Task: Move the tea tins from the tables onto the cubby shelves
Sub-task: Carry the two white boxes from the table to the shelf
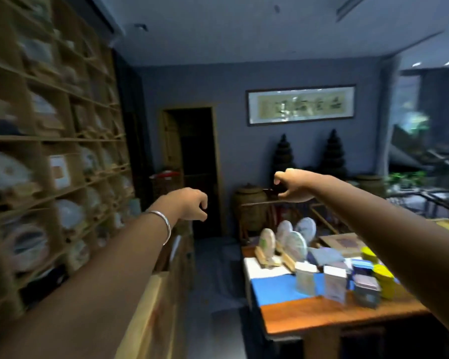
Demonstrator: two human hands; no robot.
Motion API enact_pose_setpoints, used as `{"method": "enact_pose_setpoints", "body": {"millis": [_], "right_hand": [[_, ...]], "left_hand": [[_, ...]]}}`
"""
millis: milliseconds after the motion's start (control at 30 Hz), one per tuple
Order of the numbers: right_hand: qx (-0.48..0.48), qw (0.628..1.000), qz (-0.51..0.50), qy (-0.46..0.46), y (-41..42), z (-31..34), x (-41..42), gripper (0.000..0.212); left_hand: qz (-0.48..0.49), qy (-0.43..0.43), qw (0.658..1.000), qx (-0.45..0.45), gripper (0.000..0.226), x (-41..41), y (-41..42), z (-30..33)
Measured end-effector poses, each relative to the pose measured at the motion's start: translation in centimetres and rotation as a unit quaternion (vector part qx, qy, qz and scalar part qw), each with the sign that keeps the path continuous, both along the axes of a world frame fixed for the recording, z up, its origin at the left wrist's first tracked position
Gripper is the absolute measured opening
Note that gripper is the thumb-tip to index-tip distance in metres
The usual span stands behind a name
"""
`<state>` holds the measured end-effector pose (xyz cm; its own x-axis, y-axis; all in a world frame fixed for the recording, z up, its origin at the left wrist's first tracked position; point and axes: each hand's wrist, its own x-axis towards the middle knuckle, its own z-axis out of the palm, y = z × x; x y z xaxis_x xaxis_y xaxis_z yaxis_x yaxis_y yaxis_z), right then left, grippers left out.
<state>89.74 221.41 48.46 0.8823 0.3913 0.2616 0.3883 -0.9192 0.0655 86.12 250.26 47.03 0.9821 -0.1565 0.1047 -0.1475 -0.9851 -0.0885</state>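
Observation:
Several tea tins stand on the wooden table (309,317) at the lower right: silver square tins (306,278), a pale tin (335,283), a grey tin (367,291) and yellow round tins (385,279). The wooden cubby shelves (52,141) fill the left wall, blurred, with round tea cakes inside. My left hand (189,204) with a silver bracelet hovers mid-air beside the shelves, fingers curled downward, holding nothing. My right hand (292,185) is stretched forward above the table's far end, fingers apart, empty.
Round tea cakes on stands (285,242) sit at the table's far end, on a blue cloth (275,287). A low wooden cabinet (156,301) runs under the shelves. A narrow aisle (213,281) leads to a dark doorway (197,167). A large jar (249,203) stands behind.

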Motion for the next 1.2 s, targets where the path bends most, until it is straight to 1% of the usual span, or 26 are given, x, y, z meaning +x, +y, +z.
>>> {"method": "enact_pose_setpoints", "body": {"millis": [100, 200, 267, 367, 500, 567, 667, 867, 1000, 1067, 1133, 1200], "right_hand": [[-0.010, 0.999, -0.040, 0.020, -7.9, -1.5, 1.6, 0.043], [-0.033, 0.996, -0.073, 0.047, -14.4, -3.4, 3.7, 0.044], [-0.042, 0.992, -0.091, 0.070, -18.3, -4.7, 5.5, 0.044], [-0.038, 0.989, -0.105, 0.096, -23.3, -7.0, 8.7, 0.043], [-0.022, 0.984, -0.114, 0.138, -27.5, -11.0, 12.8, 0.045], [-0.016, 0.980, -0.116, 0.161, -28.8, -13.4, 15.2, 0.046], [-0.002, 0.976, -0.115, 0.183, -29.8, -17.1, 19.3, 0.049], [-0.006, 0.962, -0.104, 0.254, -29.6, -25.3, 28.6, 0.059], [-0.009, 0.947, -0.112, 0.300, -29.2, -31.3, 34.7, 0.069], [-0.001, 0.939, -0.117, 0.324, -29.0, -34.4, 37.0, 0.078], [0.005, 0.932, -0.122, 0.342, -28.9, -37.2, 38.5, 0.086], [0.010, 0.927, -0.125, 0.353, -29.0, -39.9, 39.2, 0.091]], "left_hand": [[-0.042, 0.019, 0.999, -0.023, 0.038, 4.0, -6.8, -1.3], [-0.057, 0.031, 0.996, -0.064, 0.035, 8.2, -13.1, -3.1], [-0.066, 0.037, 0.995, -0.071, 0.036, 11.1, -17.3, -4.7], [-0.090, 0.047, 0.992, -0.074, 0.040, 15.1, -23.2, -7.5], [-0.109, 0.102, 0.986, -0.070, 0.037, 19.6, -28.8, -12.4], [-0.110, 0.132, 0.983, -0.070, 0.035, 22.0, -30.4, -14.8], [-0.115, 0.163, 0.978, -0.063, 0.043, 26.0, -31.6, -18.3], [-0.113, 0.245, 0.961, -0.058, 0.052, 35.2, -31.3, -25.6], [-0.128, 0.275, 0.952, -0.042, 0.060, 42.1, -30.5, -31.0], [-0.138, 0.286, 0.947, -0.048, 0.068, 44.8, -30.5, -33.7], [-0.152, 0.280, 0.946, -0.052, 0.077, 46.9, -30.7, -36.2], [-0.170, 0.274, 0.945, -0.052, 0.086, 48.5, -31.1, -38.5]]}}
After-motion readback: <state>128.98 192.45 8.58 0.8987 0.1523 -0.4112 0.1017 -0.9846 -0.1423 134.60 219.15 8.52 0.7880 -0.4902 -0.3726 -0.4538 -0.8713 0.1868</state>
